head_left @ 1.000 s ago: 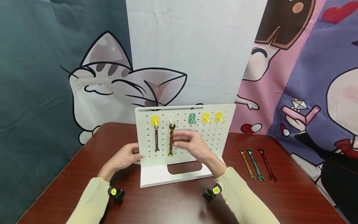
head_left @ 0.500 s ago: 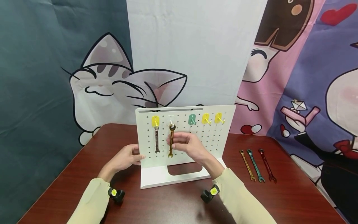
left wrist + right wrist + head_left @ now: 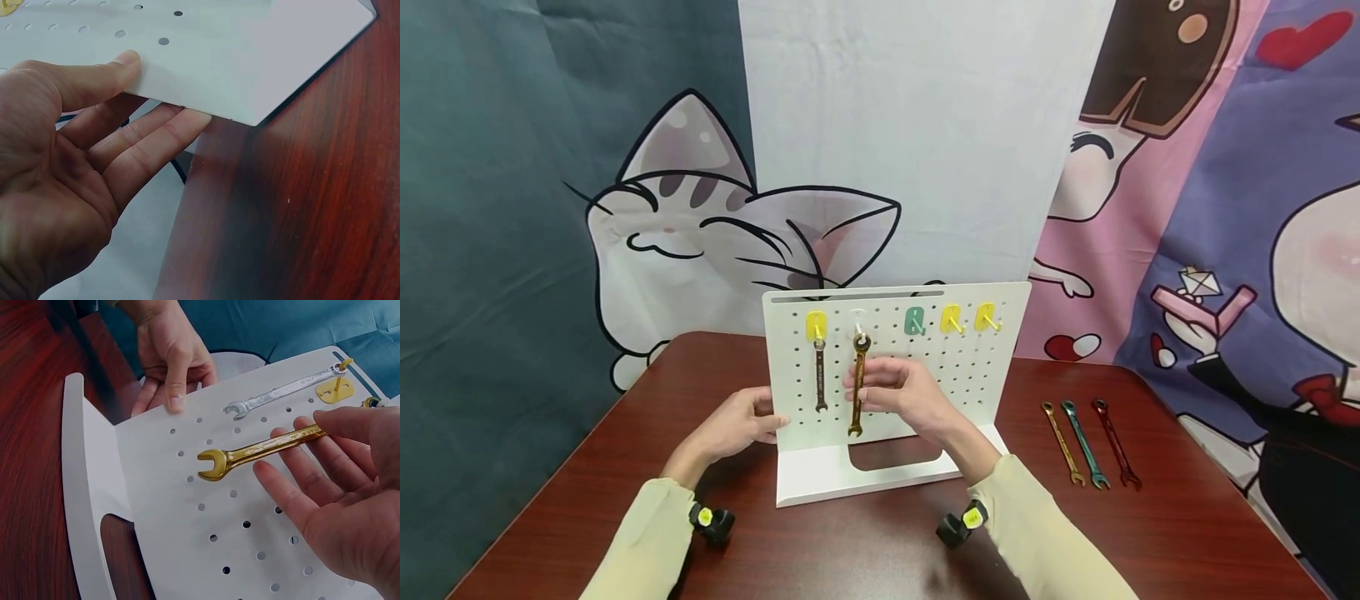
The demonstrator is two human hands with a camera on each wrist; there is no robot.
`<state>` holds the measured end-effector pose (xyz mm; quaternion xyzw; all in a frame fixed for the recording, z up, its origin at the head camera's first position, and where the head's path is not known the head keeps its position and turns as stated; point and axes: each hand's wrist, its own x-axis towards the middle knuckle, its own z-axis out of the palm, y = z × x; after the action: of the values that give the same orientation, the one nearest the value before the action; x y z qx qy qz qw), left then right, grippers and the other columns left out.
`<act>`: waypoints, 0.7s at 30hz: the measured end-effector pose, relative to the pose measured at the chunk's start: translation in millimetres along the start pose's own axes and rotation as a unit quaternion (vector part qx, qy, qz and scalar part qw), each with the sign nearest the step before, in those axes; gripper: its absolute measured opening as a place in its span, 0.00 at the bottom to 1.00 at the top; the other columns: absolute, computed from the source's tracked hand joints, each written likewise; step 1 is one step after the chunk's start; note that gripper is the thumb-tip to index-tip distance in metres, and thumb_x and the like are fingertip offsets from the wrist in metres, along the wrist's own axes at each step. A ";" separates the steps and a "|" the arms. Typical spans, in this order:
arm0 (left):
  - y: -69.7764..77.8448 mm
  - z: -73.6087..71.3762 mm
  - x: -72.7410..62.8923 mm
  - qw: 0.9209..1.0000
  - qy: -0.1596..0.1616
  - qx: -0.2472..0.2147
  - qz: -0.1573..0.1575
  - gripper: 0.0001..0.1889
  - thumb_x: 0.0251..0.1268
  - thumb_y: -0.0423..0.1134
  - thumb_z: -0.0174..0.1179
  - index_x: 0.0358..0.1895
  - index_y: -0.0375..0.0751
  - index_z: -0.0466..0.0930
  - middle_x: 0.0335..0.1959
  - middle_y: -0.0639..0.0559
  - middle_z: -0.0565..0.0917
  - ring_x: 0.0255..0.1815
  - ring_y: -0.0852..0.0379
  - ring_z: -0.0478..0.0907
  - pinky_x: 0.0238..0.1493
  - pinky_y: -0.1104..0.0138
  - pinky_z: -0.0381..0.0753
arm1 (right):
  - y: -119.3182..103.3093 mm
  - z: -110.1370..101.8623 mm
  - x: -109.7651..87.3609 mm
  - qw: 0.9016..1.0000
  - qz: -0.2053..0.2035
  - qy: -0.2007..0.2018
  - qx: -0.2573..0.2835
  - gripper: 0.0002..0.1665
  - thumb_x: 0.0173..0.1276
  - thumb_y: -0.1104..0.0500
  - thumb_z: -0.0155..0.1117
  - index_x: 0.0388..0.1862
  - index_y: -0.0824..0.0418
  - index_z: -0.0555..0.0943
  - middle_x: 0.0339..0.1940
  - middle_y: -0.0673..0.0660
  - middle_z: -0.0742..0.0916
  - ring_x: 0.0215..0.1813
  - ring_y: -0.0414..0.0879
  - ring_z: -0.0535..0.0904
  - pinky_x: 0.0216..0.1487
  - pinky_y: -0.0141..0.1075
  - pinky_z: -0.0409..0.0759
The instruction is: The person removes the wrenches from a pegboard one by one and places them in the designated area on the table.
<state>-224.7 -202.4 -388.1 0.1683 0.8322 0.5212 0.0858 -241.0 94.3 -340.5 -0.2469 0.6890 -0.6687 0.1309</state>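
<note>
My left hand [image 3: 737, 421] grips the left edge of a white pegboard stand [image 3: 808, 477]; in the left wrist view the thumb lies on the front and the fingers reach behind the edge. My right hand [image 3: 917, 398] pinches a gold combination wrench [image 3: 262, 447] midway along its handle, thumb in front and fingertips behind. The wrench's ring end overlaps a clear hook [image 3: 857, 322] in the head view, and its open end points down, slightly out from the board. To its left, a silver wrench [image 3: 821, 377] hangs from a yellow hook [image 3: 817, 325].
Bare hooks on the board's right half are one green hook [image 3: 914, 321] and two yellow, one being the yellow hook [image 3: 952, 318]. Right of the stand, a yellow-gold wrench [image 3: 1063, 442], a teal wrench [image 3: 1086, 444] and a red wrench [image 3: 1117, 442] lie on the brown table [image 3: 850, 550].
The right hand has shifted slightly left and down, its fingers passing behind the gold wrench. The wrench's lower end has dropped and swung out a little. The left hand stays put.
</note>
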 end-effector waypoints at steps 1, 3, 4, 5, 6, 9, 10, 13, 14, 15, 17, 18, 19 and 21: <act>-0.6 -0.1 0.2 1.000 -0.001 -0.002 0.001 0.22 0.74 0.27 0.62 0.67 0.23 0.76 0.58 0.28 0.86 0.49 0.43 0.90 0.47 0.51 0.92 | -0.2 0.6 -0.7 1.000 0.001 0.000 0.004 0.22 0.72 0.71 0.67 0.63 0.75 0.80 0.59 0.73 0.88 0.57 0.59 0.90 0.58 0.49 0.89; -1.8 -0.3 0.6 1.000 -0.002 -0.008 0.002 0.21 0.74 0.27 0.62 0.67 0.23 0.76 0.58 0.28 0.86 0.49 0.42 0.90 0.46 0.51 0.92 | -0.4 1.6 -2.0 1.000 0.004 0.000 0.012 0.22 0.72 0.71 0.67 0.64 0.75 0.80 0.59 0.75 0.87 0.57 0.62 0.90 0.57 0.50 0.89; -2.4 -0.4 0.8 1.000 -0.003 -0.011 0.003 0.21 0.74 0.27 0.62 0.67 0.23 0.75 0.58 0.28 0.86 0.49 0.42 0.90 0.46 0.51 0.92 | -0.7 2.2 -2.7 1.000 0.005 0.000 0.016 0.22 0.72 0.71 0.67 0.64 0.75 0.80 0.59 0.75 0.87 0.56 0.63 0.90 0.56 0.50 0.90; -2.9 -0.4 1.0 1.000 -0.004 -0.014 0.004 0.21 0.74 0.27 0.62 0.67 0.22 0.75 0.58 0.28 0.86 0.50 0.42 0.90 0.46 0.51 0.92 | -0.9 2.8 -3.4 1.000 0.006 0.000 0.020 0.22 0.72 0.71 0.67 0.64 0.76 0.80 0.59 0.76 0.86 0.56 0.63 0.90 0.56 0.50 0.90; -3.3 -0.5 1.1 1.000 -0.005 -0.016 0.004 0.21 0.74 0.27 0.61 0.67 0.22 0.75 0.58 0.28 0.86 0.50 0.42 0.90 0.46 0.51 0.92 | -1.1 3.3 -4.1 1.000 0.006 0.001 0.024 0.22 0.72 0.71 0.67 0.64 0.76 0.79 0.59 0.77 0.86 0.55 0.62 0.90 0.55 0.51 0.90; -3.6 -0.4 1.3 1.000 -0.006 -0.018 0.005 0.21 0.74 0.27 0.61 0.66 0.22 0.75 0.58 0.28 0.86 0.49 0.43 0.90 0.46 0.52 0.92 | -1.6 4.5 -6.0 1.000 0.006 0.006 0.030 0.22 0.72 0.72 0.68 0.63 0.77 0.79 0.58 0.78 0.86 0.50 0.56 0.92 0.52 0.50 0.91; -3.6 -0.5 1.3 1.000 -0.006 -0.017 0.005 0.21 0.74 0.27 0.62 0.66 0.22 0.76 0.58 0.28 0.86 0.49 0.43 0.90 0.46 0.52 0.92 | -1.9 5.0 -6.6 0.999 0.006 0.008 0.032 0.22 0.71 0.72 0.68 0.63 0.77 0.79 0.57 0.78 0.86 0.48 0.53 0.93 0.51 0.51 0.91; -3.6 -0.7 1.3 1.000 -0.006 -0.017 0.006 0.21 0.74 0.27 0.62 0.66 0.22 0.76 0.58 0.28 0.86 0.49 0.43 0.90 0.46 0.51 0.92 | -2.5 6.1 -8.0 0.999 0.003 0.013 0.033 0.23 0.71 0.71 0.68 0.63 0.78 0.79 0.55 0.77 0.87 0.43 0.48 0.93 0.48 0.51 0.92; -3.5 -0.8 1.3 1.000 -0.006 -0.017 0.006 0.21 0.74 0.27 0.62 0.66 0.22 0.76 0.58 0.28 0.86 0.49 0.43 0.90 0.46 0.51 0.92 | -2.6 6.5 -8.5 0.999 0.003 0.014 0.032 0.23 0.71 0.71 0.68 0.63 0.78 0.79 0.55 0.77 0.88 0.43 0.47 0.93 0.47 0.50 0.92; -3.5 -0.9 1.3 1.000 -0.006 -0.017 0.006 0.21 0.74 0.27 0.62 0.66 0.22 0.76 0.58 0.28 0.86 0.49 0.42 0.90 0.46 0.51 0.92 | -2.9 7.0 -9.0 0.999 0.003 0.015 0.033 0.23 0.71 0.71 0.68 0.63 0.78 0.79 0.54 0.77 0.88 0.42 0.47 0.92 0.47 0.50 0.92; -3.3 -0.8 1.2 1.000 -0.006 -0.017 0.006 0.21 0.74 0.27 0.62 0.67 0.22 0.75 0.59 0.28 0.86 0.49 0.42 0.90 0.46 0.51 0.92 | -3.4 7.7 -9.9 0.999 0.004 0.017 0.033 0.22 0.71 0.71 0.68 0.62 0.78 0.79 0.54 0.78 0.87 0.42 0.47 0.92 0.46 0.50 0.92; -3.2 -0.7 1.1 1.000 -0.006 -0.017 0.005 0.21 0.74 0.27 0.62 0.67 0.22 0.75 0.59 0.28 0.86 0.50 0.42 0.90 0.47 0.51 0.92 | -3.7 8.0 -10.4 0.999 0.005 0.017 0.033 0.22 0.71 0.71 0.68 0.62 0.78 0.79 0.54 0.79 0.87 0.41 0.47 0.92 0.46 0.50 0.92; -3.1 -0.7 1.0 1.000 -0.006 -0.017 0.004 0.21 0.74 0.27 0.62 0.67 0.22 0.75 0.59 0.28 0.86 0.50 0.42 0.90 0.47 0.51 0.92 | -4.1 8.3 -11.0 0.999 0.005 0.018 0.033 0.22 0.71 0.71 0.68 0.62 0.78 0.79 0.54 0.79 0.87 0.41 0.47 0.92 0.45 0.50 0.92; -3.1 -0.5 0.7 1.000 -0.006 -0.017 0.003 0.21 0.75 0.27 0.62 0.67 0.23 0.75 0.59 0.28 0.86 0.50 0.42 0.90 0.47 0.51 0.92 | -5.0 8.8 -12.1 0.999 0.005 0.016 0.032 0.22 0.71 0.71 0.68 0.63 0.78 0.79 0.55 0.80 0.86 0.41 0.46 0.92 0.45 0.50 0.92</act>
<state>-226.1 -203.7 -390.7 0.1730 0.8223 0.5343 0.0919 -225.5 93.1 -338.1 -0.2283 0.6702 -0.6940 0.1308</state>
